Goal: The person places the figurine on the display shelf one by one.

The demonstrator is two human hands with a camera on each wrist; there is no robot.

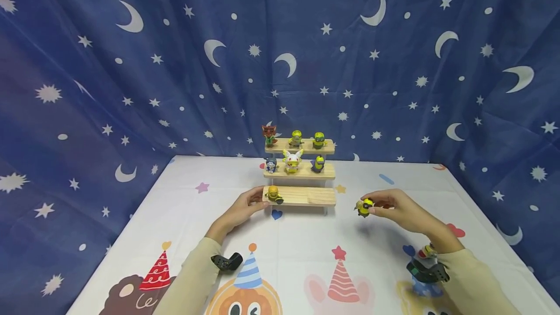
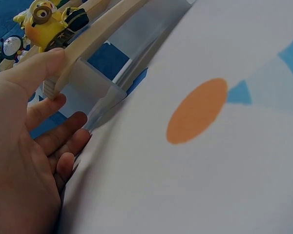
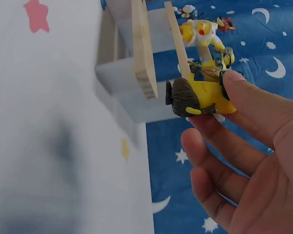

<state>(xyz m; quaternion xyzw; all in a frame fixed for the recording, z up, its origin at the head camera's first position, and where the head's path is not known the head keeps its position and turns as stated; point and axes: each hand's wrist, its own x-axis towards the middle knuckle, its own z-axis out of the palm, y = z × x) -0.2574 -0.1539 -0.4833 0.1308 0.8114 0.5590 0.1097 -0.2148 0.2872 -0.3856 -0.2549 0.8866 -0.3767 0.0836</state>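
A three-step wooden display stand (image 1: 306,196) with pale translucent supports stands at the table's far side. My left hand (image 1: 240,210) pinches the left end of its lowest step, thumb on top and a finger beneath. Beside that thumb sits a yellow minion figurine (image 2: 51,24) on the lowest step. To the right of the stand, my right hand (image 1: 400,209) holds another minion figurine (image 3: 200,95) above the table, between thumb and fingers. This figurine is yellow with a dark brown lower part.
The middle step carries a dark blue-and-white figurine (image 1: 271,165), a white-eared yellow figurine (image 1: 292,161) and a minion (image 1: 318,164). On the top step stand a fox figurine (image 1: 269,136) and two minions. A blue star-patterned curtain (image 1: 280,62) hangs behind the white printed tablecloth (image 1: 297,237).
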